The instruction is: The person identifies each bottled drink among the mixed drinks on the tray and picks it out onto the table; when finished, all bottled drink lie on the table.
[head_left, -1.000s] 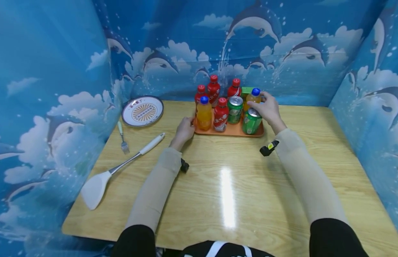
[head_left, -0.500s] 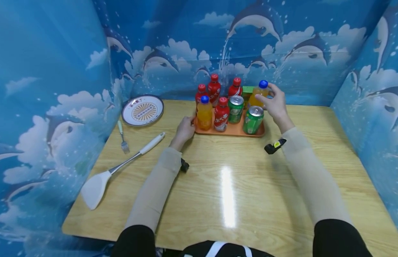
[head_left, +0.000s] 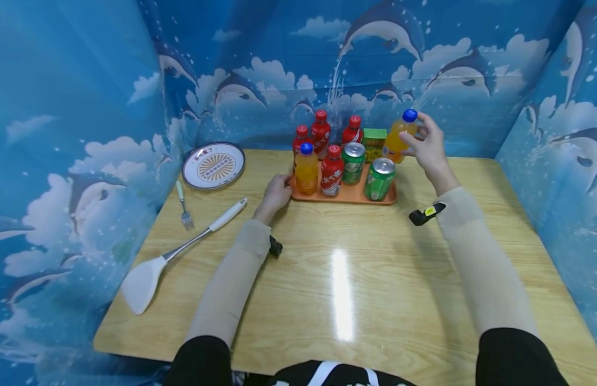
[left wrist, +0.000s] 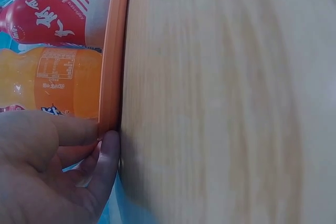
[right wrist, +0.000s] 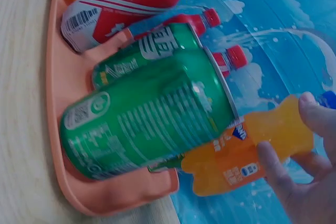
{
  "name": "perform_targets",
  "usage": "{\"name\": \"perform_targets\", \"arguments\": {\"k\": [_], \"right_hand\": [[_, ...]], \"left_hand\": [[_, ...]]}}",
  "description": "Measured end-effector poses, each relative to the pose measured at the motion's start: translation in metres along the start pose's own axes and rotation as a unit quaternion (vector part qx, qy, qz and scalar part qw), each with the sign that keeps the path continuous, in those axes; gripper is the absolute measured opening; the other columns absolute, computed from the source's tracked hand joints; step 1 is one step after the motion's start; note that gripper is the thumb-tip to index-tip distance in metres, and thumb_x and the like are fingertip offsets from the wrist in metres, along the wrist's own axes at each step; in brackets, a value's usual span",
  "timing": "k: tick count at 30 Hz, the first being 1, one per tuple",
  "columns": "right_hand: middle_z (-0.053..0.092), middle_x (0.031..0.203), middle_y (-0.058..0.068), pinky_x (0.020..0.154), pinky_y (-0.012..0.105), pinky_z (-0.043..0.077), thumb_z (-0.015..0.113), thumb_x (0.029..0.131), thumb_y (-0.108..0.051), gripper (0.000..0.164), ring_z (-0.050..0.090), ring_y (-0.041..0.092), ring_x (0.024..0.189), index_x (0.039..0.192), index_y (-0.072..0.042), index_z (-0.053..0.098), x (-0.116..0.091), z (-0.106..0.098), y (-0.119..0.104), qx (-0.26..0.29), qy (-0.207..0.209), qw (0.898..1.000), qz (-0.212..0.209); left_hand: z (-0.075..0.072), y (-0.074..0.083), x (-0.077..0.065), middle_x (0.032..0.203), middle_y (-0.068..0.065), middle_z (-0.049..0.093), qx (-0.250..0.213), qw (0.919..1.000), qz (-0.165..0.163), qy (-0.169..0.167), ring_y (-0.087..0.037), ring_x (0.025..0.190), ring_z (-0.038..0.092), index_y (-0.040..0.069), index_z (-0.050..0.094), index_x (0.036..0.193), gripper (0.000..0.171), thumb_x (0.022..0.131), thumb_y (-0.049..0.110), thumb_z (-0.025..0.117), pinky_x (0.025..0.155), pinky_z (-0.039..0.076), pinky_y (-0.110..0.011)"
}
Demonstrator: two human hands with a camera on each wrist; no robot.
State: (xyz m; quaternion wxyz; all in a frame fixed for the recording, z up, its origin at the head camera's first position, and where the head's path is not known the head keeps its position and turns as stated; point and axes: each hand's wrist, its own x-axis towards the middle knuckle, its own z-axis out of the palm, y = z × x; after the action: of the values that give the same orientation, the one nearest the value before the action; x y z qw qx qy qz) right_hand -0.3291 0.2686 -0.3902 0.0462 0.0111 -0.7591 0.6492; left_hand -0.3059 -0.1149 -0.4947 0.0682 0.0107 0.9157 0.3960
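**Holding the orange bottle (head_left: 400, 140) and the tray (head_left: 346, 200)**

My right fingers (right wrist: 277, 174) are wrapped around the upper part of the orange bottle, which tilts with its blue cap toward the desk's right edge, by the tray's far right corner. I cannot tell whether its base touches anything. My left fingers (left wrist: 106, 161) are narrow, pinching the rim at the tray's left end. The tray lies near the far edge of the desk (head_left: 298, 311). On it stand two green cans (head_left: 380, 183), red-capped bottles (head_left: 331, 172) and a second orange drink (head_left: 306, 176), beside my left fingers. A green box (head_left: 374, 143) shows toward the far edge. A white plate (head_left: 214, 167) sits at the desk's far left corner, a fork (head_left: 186, 219) and a white spatula (head_left: 143, 284) nearer me along the left edge.
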Motion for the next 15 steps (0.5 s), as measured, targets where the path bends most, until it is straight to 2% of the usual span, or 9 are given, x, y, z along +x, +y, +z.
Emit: {"name": "perform_targets", "arguments": {"k": [4,7,11,15], "right_hand": [[0.057,0.157,0.011,0.071,0.021,0.063,0.073,0.097,-0.021,0.059,0.061,0.023,0.132,0.153,-0.027,0.054,0.003,-0.011,0.002,0.05,0.007,0.999,-0.001],[0.067,0.145,0.006,0.068,0.022,0.063,0.078,0.093,-0.018,0.059,0.067,0.015,0.119,0.149,-0.023,0.059,0.005,-0.02,0.005,0.109,0.017,0.994,0.001],[0.075,0.126,-0.001,0.064,0.024,0.063,0.083,0.088,-0.015,0.059,0.071,0.012,0.106,0.144,-0.019,0.065,0.008,-0.032,0.007,0.169,0.03,0.985,0.003],[0.076,0.125,-0.002,0.065,0.024,0.063,0.085,0.087,-0.016,0.063,0.071,0.01,0.105,0.146,-0.019,0.064,0.012,-0.042,0.01,0.176,0.028,0.984,0.008]], "left_hand": [[0.0,0.0,0.001,0.143,-0.02,0.056,0.0,1.0,0.0,0.001,-0.033,0.138,0.053,0.002,0.051,0.155,0.055,0.1,0.002,0.055,0.122,0.041,-0.046],[0.0,-0.001,0.002,0.142,-0.02,0.056,0.002,1.0,0.0,0.003,-0.033,0.137,0.054,0.002,0.05,0.155,0.055,0.1,0.003,0.055,0.121,0.042,-0.046],[-0.001,0.0,0.002,0.141,-0.02,0.056,-0.001,1.0,0.002,0.002,-0.033,0.134,0.054,0.003,0.05,0.156,0.056,0.1,0.001,0.055,0.12,0.043,-0.046],[0.0,0.001,0.001,0.143,-0.02,0.055,-0.011,0.9999,-0.001,-0.002,-0.032,0.137,0.053,0.004,0.049,0.156,0.058,0.099,-0.001,0.055,0.121,0.043,-0.047]]}}
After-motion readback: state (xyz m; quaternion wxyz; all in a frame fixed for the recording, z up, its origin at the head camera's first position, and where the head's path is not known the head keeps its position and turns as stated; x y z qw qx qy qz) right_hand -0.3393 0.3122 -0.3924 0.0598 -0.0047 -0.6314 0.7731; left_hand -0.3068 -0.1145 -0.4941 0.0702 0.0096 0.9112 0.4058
